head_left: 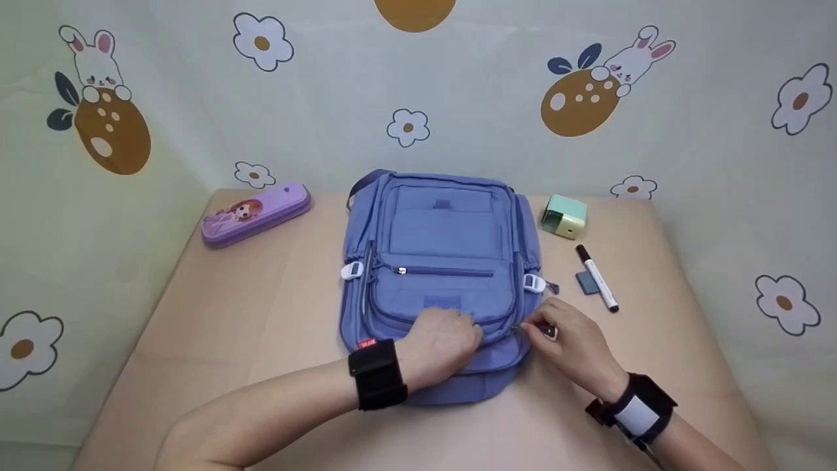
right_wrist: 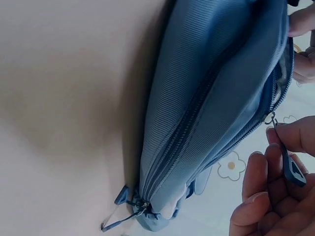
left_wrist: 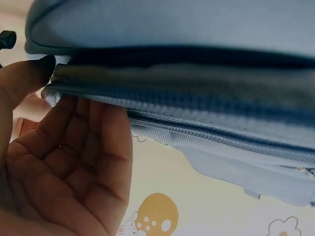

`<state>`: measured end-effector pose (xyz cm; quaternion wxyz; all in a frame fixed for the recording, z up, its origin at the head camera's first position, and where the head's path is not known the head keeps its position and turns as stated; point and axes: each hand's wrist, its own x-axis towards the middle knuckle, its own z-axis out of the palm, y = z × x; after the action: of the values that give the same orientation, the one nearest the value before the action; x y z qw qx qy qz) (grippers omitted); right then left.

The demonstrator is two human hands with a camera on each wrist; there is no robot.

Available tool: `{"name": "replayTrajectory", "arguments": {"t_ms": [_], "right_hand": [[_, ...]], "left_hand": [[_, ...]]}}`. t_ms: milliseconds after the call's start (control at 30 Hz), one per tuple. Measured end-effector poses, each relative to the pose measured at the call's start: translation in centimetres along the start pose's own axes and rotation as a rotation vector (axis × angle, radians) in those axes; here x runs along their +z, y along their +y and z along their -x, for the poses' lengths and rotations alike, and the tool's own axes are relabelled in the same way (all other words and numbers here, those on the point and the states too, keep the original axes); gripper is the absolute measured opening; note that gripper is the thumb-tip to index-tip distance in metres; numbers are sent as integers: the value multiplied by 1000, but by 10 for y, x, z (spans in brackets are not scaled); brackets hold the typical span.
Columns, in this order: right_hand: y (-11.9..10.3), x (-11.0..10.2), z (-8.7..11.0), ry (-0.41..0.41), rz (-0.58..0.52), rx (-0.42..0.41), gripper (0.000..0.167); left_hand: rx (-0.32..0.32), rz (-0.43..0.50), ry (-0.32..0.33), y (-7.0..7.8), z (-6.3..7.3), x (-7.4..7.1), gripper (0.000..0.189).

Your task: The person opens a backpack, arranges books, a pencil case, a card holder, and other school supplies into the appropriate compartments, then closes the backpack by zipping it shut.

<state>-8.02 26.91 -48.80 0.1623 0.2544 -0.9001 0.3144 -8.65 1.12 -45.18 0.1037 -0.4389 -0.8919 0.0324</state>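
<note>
Beige table (head_left: 281, 294), sharpener (head_left: 566, 214), marker (head_left: 596, 276) near backpack (head_left: 451, 232); hands (head_left: 441, 341) (head_left: 579, 340) in pinch grip on pocket edge (left_wrist: 197, 102), zipper pull (right_wrist: 287, 161).

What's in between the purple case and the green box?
The bag lies between the purple case and the green box. You can see that in the head view.

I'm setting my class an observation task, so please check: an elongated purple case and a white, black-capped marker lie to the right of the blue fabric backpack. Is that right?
No: the elongated purple case lies to the left of the blue fabric backpack, as the head view shows. The white, black-capped marker does lie to the backpack's right.
</note>
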Motion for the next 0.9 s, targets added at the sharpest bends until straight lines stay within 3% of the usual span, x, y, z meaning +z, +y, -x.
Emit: {"name": "replayTrajectory", "arguments": {"t_ms": [200,367,467,700,900], "right_hand": [[1,-2,-1,-14,67,-29,17],[11,0,-4,-30,163,-81,20],[22,3,-8,-34,194,-65,19],[43,10,-23,-48,202,23,15],[45,12,-30,-60,184,-31,16]], "left_hand": [[19,-8,30,-2,-1,1,17],[17,22,4,-2,0,-1,15],[20,27,-16,-2,0,-2,13],[26,21,-34,-1,0,-2,13],[20,37,-40,-3,2,0,14]]}}
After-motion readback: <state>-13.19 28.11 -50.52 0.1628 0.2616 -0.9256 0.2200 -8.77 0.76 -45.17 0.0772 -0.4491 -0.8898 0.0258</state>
